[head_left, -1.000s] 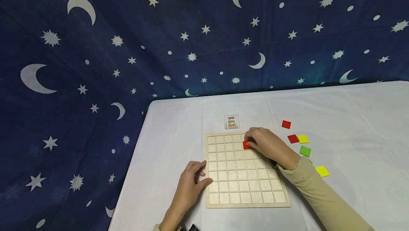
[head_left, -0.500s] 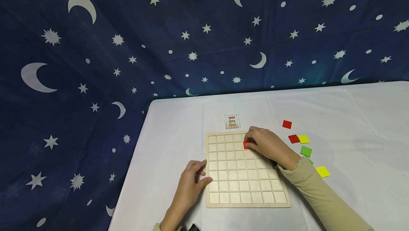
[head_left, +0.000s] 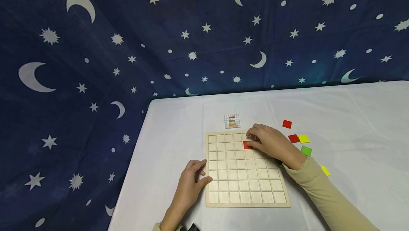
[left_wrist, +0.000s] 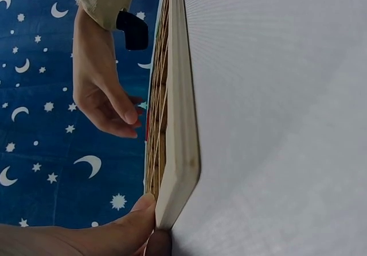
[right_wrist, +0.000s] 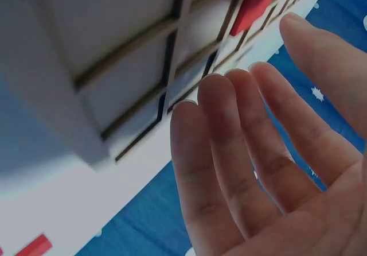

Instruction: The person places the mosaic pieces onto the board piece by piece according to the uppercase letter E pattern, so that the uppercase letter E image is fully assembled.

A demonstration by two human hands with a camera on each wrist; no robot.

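Note:
A pale wooden grid board (head_left: 241, 174) lies flat on the white table. At its left edge, my left hand (head_left: 189, 181) holds the board, with the thumb (left_wrist: 129, 224) over the rim and a fingertip against the side. A flat red square tile (head_left: 246, 145) sits in a cell of the second row from the top. My right hand (head_left: 266, 140) hovers right beside that tile, thumb and fingers parted. In the right wrist view, the fingers (right_wrist: 221, 135) are loosely bent with nothing between them, and the red tile (right_wrist: 254, 6) lies apart from them.
A small printed card (head_left: 232, 121) with a coloured grid pattern lies beyond the board. To the right are two loose red tiles (head_left: 287, 124), a yellow tile (head_left: 304, 138) and a green tile (head_left: 306, 150). My right sleeve (head_left: 322, 185) partly covers another yellow tile (head_left: 325, 170).
My right hand has let go of the red tile and shifted slightly right and away. Its sleeve now hides more of the loose tiles. The left hand has stayed put.

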